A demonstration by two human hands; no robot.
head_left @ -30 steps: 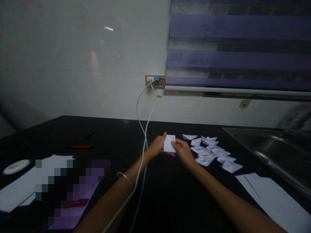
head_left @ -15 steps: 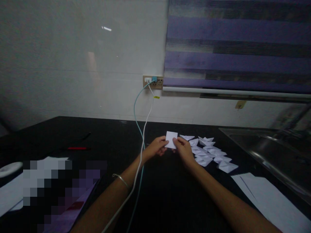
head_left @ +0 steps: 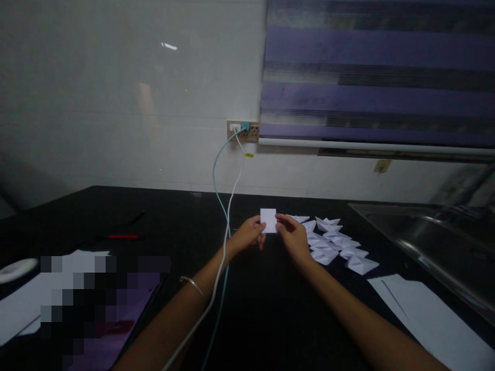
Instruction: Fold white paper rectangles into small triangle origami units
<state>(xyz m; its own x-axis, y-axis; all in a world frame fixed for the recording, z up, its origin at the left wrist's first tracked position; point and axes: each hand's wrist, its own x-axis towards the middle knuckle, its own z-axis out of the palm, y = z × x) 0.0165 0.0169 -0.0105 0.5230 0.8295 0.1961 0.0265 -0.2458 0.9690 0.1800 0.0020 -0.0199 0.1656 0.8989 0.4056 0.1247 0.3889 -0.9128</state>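
Note:
A small white square of folded paper (head_left: 268,220) is held up over the dark counter, its flat face toward me. My left hand (head_left: 249,233) grips its lower left side, thumb on the front and other fingers behind or below. At the right edge, the thumb and forefinger of my right hand (head_left: 293,234) pinch the paper lightly; the rest of that hand's fingers are largely hidden. Just right of my right hand, several folded white paper boats (head_left: 335,239) are set out in rows.
White paper sheets (head_left: 429,314) lie at the lower right beside a metal sink (head_left: 421,237). More paper (head_left: 23,304) and a red pen (head_left: 122,237) are on the left. A white cable (head_left: 229,219) and a teal cable (head_left: 214,172) run from the wall socket (head_left: 254,131) across my left forearm.
The paper square has shifted slightly left and now stands straighter. My right thumb has slid off its face to the right edge, and my left fingers have shifted below it.

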